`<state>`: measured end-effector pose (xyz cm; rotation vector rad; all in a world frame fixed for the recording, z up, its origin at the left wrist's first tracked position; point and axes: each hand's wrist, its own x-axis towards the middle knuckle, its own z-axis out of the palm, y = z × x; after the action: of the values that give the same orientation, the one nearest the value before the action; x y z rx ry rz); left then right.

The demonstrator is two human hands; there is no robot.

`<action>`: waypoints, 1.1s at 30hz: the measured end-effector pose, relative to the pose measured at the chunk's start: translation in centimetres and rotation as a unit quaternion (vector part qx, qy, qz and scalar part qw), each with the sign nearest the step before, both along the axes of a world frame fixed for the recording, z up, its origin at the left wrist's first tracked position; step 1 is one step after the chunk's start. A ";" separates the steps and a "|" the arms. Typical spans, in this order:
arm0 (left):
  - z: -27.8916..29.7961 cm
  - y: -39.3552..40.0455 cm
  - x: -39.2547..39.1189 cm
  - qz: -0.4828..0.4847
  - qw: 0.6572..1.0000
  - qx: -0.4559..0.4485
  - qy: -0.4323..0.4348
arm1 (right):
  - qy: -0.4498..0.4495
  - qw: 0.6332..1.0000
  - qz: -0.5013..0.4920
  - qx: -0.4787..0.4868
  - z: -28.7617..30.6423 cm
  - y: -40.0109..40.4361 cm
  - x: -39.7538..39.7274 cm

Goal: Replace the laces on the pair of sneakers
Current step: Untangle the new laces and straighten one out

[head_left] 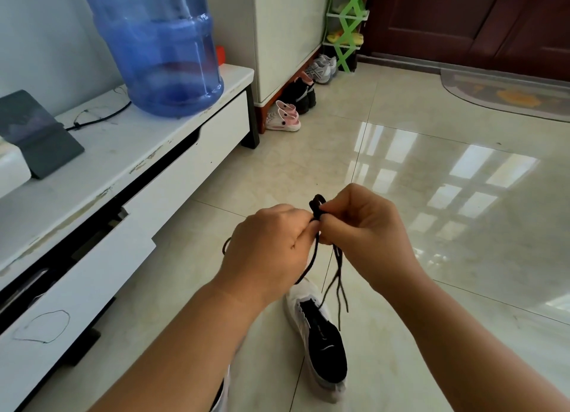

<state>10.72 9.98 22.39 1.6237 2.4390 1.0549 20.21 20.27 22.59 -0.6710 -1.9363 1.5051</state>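
- Left hand (pixel 271 242) and right hand (pixel 367 229) both pinch the black lace (pixel 317 208) — grips meeting mid-air.
- Lace ends dangle (loosely) over the sneaker (pixel 320 344) on the floor (pixel 431 196).

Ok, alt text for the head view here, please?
Both hands, left hand and right hand, pinch a bunched black shoelace above a white sneaker on the tiled floor. A blue water jug stands on a white cabinet.

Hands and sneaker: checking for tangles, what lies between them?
In the head view, only dangling ends of the black lace span from both hands down to the sneaker; behind is floor.
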 end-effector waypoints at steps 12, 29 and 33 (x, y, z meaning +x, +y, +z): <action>0.5 0.2 2.8 0.013 0.999 0.007 0.048 | -0.003 0.985 -0.155 -0.080 -1.7 1.7 -0.1; -0.4 0.2 0.4 0.059 0.992 -0.105 0.033 | -0.048 0.998 -0.025 0.022 -1.3 -0.4 0.0; -0.3 0.2 0.2 0.027 0.995 -0.095 0.011 | -0.071 0.997 -0.035 0.023 -1.6 -0.1 -0.1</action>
<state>10.91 10.19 22.08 1.5269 2.5206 0.7856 20.16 20.18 21.03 -0.8380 -2.0237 1.3999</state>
